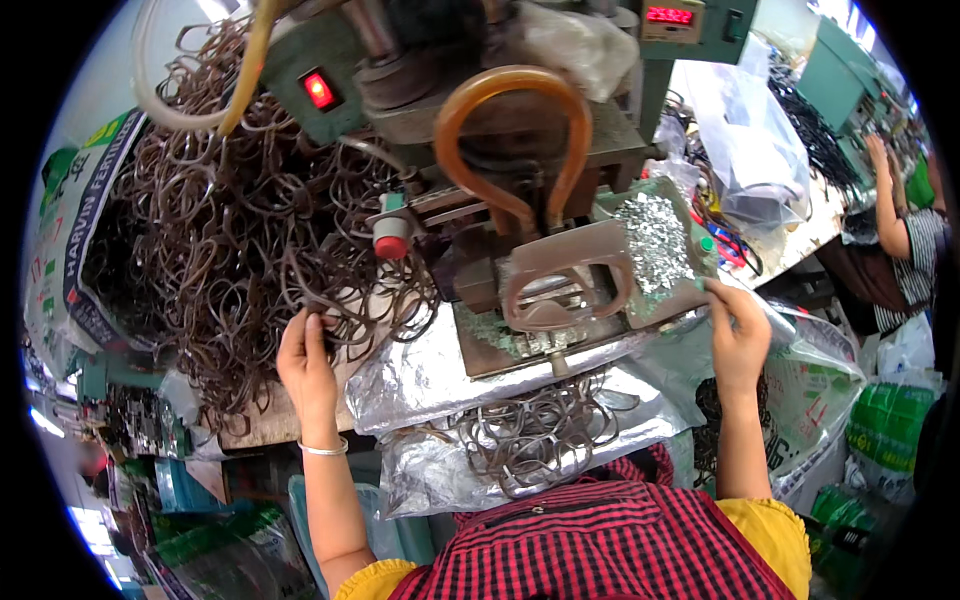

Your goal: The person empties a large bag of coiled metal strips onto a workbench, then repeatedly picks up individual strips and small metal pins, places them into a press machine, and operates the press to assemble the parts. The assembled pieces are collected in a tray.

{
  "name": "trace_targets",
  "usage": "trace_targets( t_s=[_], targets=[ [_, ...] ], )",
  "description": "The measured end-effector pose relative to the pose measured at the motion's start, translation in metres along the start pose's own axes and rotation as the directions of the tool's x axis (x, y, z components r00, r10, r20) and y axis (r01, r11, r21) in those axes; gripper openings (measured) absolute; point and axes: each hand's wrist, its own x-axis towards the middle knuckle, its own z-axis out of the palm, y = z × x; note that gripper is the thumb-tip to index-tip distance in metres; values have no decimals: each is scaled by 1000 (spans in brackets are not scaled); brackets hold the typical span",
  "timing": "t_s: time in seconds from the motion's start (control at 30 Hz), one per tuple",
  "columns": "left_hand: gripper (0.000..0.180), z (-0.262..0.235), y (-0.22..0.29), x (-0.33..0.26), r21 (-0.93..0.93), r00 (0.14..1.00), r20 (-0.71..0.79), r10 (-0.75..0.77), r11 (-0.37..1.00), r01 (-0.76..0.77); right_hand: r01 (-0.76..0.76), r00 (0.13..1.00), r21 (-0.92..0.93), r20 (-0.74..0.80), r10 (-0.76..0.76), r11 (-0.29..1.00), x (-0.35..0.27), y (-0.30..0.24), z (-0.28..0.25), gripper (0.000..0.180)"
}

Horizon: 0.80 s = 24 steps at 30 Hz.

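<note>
My left hand [307, 372] is at the front edge of a large heap of brown plastic eyeglass frames [240, 200]. Its thumb and fingers pinch one looped frame of the heap. My right hand [738, 335] is at the right edge of a tray [655, 312] heaped with small silvery metal pieces [655, 240]. The fingers are bent together; whether they hold anything is too small to tell. Between the hands, a brown frame [570, 275] sits on the fixture of a green press [400, 100]. A green button [707, 243] is just beyond my right fingertips.
More brown frames [540, 430] lie on silvery sheeting [400, 385] before me. A red-topped knob [391, 245] juts out left of the fixture, and an amber hose [515, 85] loops above it. Sacks stand at both sides. Another person's arm [885, 200] shows at the far right.
</note>
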Motion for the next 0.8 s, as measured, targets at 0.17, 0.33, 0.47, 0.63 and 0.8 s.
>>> trace_targets(
  t_s=[0.17, 0.33, 0.47, 0.63, 0.8],
  targets=[
    [25, 51, 22, 5, -283, 996, -85, -7, 959, -18, 242, 950, 450, 71, -305, 859, 53, -81, 41, 12],
    [27, 83, 3, -21, -443, 981, -176, -79, 896, -7, -150, 980, 786, 196, -12, 600, 34, -112, 100, 27],
    [22, 75, 59, -15, -306, 861, -388, 330, 834, -458, -314, 949, 876, 305, 83, 366, 37, -115, 98, 44],
    [26, 86, 127, 23, -137, 582, -363, 728, 576, -806, -401, 916, 897, 387, 109, 185, 31, -141, 92, 46],
    [32, 75, 116, -10, 60, 589, -280, 758, 626, -778, -349, 922, 851, 387, -20, 392, 18, -145, 53, 43]
  ],
)
